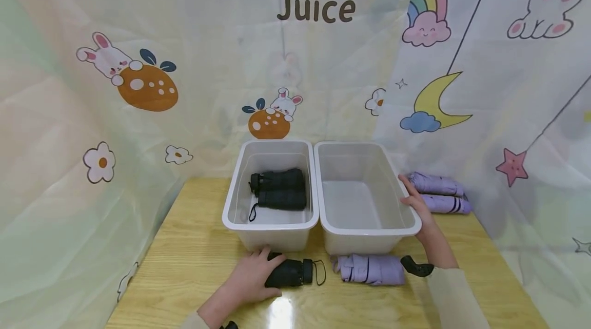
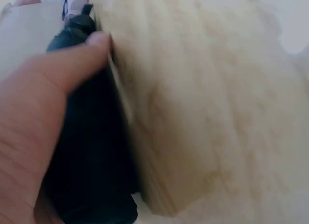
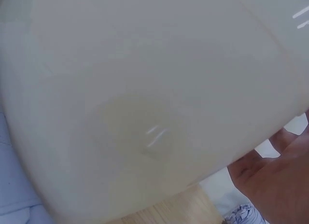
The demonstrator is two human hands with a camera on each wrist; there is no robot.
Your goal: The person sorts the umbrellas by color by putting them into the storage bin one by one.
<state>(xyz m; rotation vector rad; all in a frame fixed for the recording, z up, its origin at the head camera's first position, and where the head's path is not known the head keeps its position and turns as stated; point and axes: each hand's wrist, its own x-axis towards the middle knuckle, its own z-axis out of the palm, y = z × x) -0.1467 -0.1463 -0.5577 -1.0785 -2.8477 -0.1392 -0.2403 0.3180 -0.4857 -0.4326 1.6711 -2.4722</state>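
A black folding umbrella point(image 1: 290, 273) lies crosswise on the table in front of the left bin, its cord loop pointing right. My left hand point(image 1: 253, 275) grips its left end, fingers over the far side and thumb along the near side. The left wrist view shows the thumb point(image 2: 72, 64) across the dark fabric. My right hand point(image 1: 419, 208) touches the outer right side of the right white bin point(image 1: 369, 232), fingertips at the rim. In the right wrist view, part of that hand point(image 3: 275, 180) shows beside the bin wall. A lilac folding umbrella point(image 1: 371, 269) lies before this bin.
The left white bin point(image 1: 272, 227) holds two black folding umbrellas point(image 1: 281, 199). Two more lilac umbrellas point(image 1: 445, 204) lie right of the right bin, beyond my right hand. A printed curtain point(image 1: 208, 88) surrounds the wooden table point(image 1: 194, 247) at the back and sides.
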